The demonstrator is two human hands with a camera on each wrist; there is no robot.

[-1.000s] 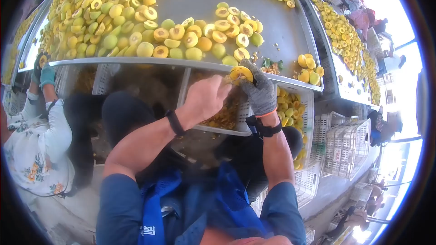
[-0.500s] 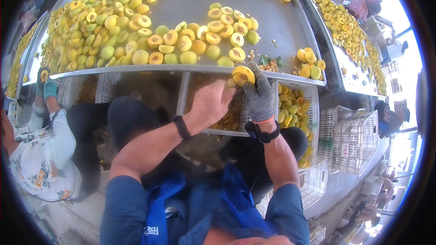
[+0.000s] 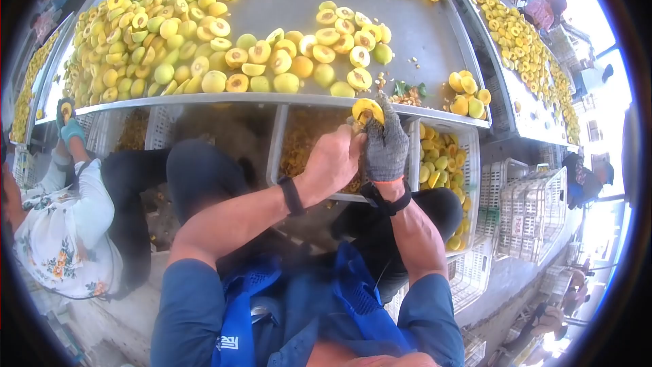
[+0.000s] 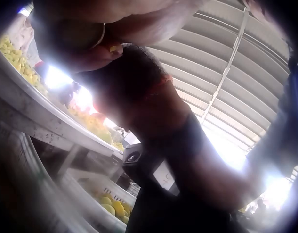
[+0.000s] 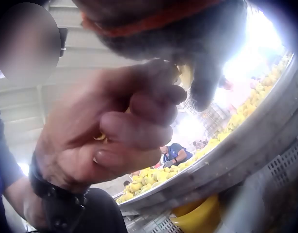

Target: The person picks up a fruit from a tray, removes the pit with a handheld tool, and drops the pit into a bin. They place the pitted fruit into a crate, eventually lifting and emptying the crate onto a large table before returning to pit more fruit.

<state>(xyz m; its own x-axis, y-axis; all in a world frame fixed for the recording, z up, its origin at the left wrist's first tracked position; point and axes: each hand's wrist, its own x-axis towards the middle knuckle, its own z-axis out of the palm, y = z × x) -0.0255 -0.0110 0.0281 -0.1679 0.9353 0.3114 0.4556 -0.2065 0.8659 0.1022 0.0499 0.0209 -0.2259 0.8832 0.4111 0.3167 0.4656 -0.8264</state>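
In the head view, my gloved right hand (image 3: 387, 146) holds a yellow cut fruit (image 3: 367, 106) between thumb and fingers, just over the metal table's near edge. My bare left hand (image 3: 331, 163) is curled against its left side, pinching what looks like a small tool, mostly hidden by the fingers. The right wrist view has the left hand (image 5: 115, 121) with fingers folded tightly, below the grey glove (image 5: 187, 39); a pale piece of fruit (image 5: 186, 75) shows between them. Dark and close, the left hand's fingers (image 4: 139, 24) fill the top of the left wrist view.
Halved fruit (image 3: 163, 34) covers the left of the metal table (image 3: 285, 0). Pits and leaves (image 3: 407, 94) lie near its front edge beside a small fruit pile (image 3: 467, 95). Below are crates of scraps (image 3: 299, 139) and fruit (image 3: 438, 163). Another person (image 3: 68, 231) works at the left.
Both hands remain together at the table edge. The held fruit has tilted and now shows a crescent-shaped rim around a dark hollow, where its round face showed before. The head view has shifted slightly.
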